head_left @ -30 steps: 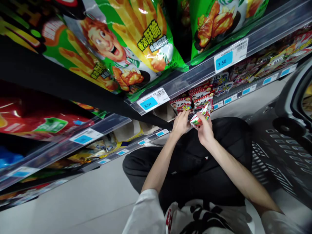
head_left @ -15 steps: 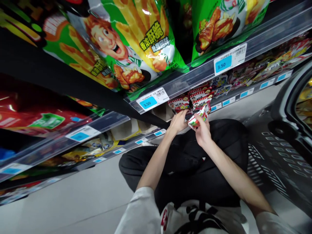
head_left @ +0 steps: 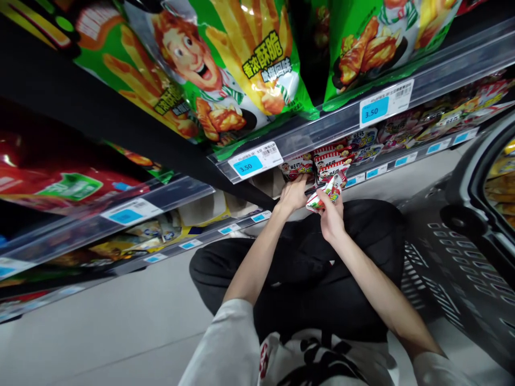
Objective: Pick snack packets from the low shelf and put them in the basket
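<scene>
My right hand point(head_left: 333, 219) is closed around a small red, white and green snack packet point(head_left: 326, 196), held tilted just in front of the bottom shelf. At the shelf's edge, my left hand point(head_left: 293, 193) has its fingers bent against the lower part of a red-and-white snack packet point(head_left: 296, 165); its thumb is hidden. Similar red-striped packets point(head_left: 332, 158) stand in a row right beside it, behind the packet in my right hand.
Green bags of fries-style snacks point(head_left: 253, 59) fill the shelf above, over a ledge with price tags point(head_left: 255, 162). A grey shopping basket point(head_left: 462, 252) stands close on my right. My crossed legs point(head_left: 298, 268) are on the floor below. Red bags point(head_left: 60, 177) sit at left.
My left hand has shifted slightly forward onto the shelf packet. The packet in my right hand has turned a little and moved slightly left. The view has shifted slightly.
</scene>
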`<state>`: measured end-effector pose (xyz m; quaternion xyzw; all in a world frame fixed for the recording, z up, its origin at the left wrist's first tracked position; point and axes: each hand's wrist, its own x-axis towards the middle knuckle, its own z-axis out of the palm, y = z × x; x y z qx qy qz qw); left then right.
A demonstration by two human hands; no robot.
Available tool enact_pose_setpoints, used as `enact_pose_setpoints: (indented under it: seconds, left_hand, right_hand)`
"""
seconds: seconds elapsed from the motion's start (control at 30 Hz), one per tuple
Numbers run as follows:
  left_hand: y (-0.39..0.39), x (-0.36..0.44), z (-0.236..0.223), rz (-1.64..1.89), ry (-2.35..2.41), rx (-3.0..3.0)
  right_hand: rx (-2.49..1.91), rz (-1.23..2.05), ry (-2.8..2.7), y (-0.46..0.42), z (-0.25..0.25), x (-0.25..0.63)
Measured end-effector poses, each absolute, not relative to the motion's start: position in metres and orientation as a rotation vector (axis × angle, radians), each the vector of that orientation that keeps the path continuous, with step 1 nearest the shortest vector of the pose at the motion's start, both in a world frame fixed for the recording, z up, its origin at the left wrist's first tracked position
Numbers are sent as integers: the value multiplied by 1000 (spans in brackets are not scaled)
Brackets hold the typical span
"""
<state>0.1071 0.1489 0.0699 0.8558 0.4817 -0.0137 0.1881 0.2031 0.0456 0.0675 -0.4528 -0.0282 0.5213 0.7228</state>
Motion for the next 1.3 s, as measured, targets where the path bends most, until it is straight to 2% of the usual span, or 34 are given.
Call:
enact_pose_setpoints:
  seconds: [0.2, 0.37, 0.5, 0.67, 0.83, 1.03, 1.3]
  left_hand:
    - [142, 88, 52, -9, 1160, 2493]
    - [123, 70, 27, 291, 1150, 2457]
    - [112, 72, 14, 484, 1275, 2424]
    - [104, 82, 10, 448, 1337, 2490]
    - [91, 88, 14, 479, 1371, 2518]
    - [80, 82, 22, 575, 1334, 2445]
    - [72, 53, 84, 1201, 1436, 2151]
  right_hand:
    - [-977, 1139, -234, 50, 60, 198]
    - [-1066, 1153, -410, 53, 47, 194]
    - [-1270, 967, -636, 67, 45, 194]
    - [-1541, 660, -852, 106, 48, 191]
    - [-1636, 432, -1006, 132, 32, 189]
    - [-1613, 411, -1078, 126, 26, 195]
    - [-1684, 445, -1097, 119, 14, 190]
